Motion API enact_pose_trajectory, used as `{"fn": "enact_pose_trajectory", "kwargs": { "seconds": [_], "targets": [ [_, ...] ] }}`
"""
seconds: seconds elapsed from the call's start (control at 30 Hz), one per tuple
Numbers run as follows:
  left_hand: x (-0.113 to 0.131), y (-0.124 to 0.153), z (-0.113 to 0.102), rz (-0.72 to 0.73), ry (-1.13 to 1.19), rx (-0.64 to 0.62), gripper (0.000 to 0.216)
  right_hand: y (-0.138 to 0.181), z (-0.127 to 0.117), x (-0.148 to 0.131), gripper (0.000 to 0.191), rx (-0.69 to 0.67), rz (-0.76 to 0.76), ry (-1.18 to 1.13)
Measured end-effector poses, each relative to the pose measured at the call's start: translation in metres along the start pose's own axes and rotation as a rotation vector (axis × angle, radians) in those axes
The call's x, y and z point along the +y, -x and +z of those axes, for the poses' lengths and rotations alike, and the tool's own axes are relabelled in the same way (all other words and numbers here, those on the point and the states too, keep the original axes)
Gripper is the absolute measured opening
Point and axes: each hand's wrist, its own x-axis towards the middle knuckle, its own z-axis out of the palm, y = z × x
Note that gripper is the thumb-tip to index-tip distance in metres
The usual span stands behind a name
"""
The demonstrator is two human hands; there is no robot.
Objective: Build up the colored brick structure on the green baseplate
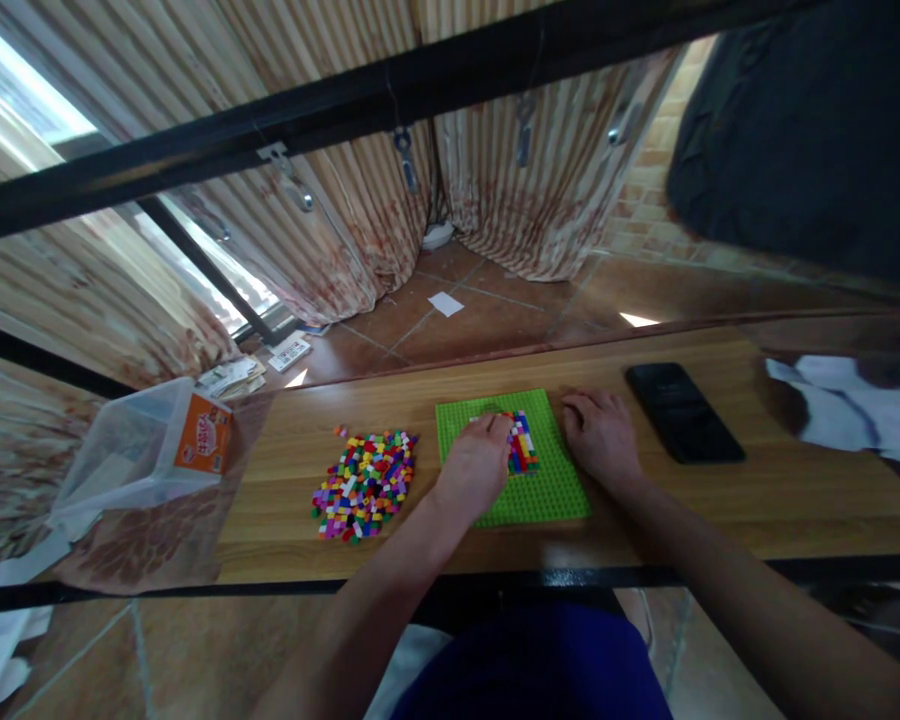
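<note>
A green studded baseplate [551,490] lies on the wooden table, with a block of small coloured building bricks [523,440] set near its middle. Over the left part of that block is my left hand [476,465], its fingers pressed together and pointing down onto the bricks. Whatever its fingertips hold is hidden. My right hand [601,435] rests at the baseplate's right edge with its fingers curled in, and nothing shows in them. To the left of the plate spreads a pile of loose bricks [367,480] in many colours.
A black phone [682,412] lies right of my right hand. Beyond the table's left end stands a clear plastic box [139,450] with an orange label. White paper or cloth [844,400] is at the far right. A dark metal bar [345,105] crosses above the table's far side.
</note>
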Motion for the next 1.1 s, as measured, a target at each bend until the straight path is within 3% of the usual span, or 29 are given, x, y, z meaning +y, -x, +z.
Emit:
{"fn": "enact_pose_trajectory", "kwargs": {
  "seconds": [0.3,0.6,0.77,1.1],
  "targets": [
    [-0.008,-0.003,0.009,0.06,0.009,0.078,0.02,-0.001,0.0,0.0,0.025,-0.009,-0.01,-0.008],
    [-0.012,0.007,0.007,-0.078,0.164,0.267,0.038,-0.001,-0.001,0.0,0.025,-0.004,-0.011,-0.009],
    [-0.017,0.007,0.007,-0.132,0.274,0.367,0.036,-0.001,-0.001,-0.001,0.025,-0.017,0.005,-0.02],
    [-0.025,-0.016,0.021,-0.268,0.48,0.239,0.041,0.0,-0.001,0.002,0.027,-0.037,-0.002,-0.015]
  ]
}}
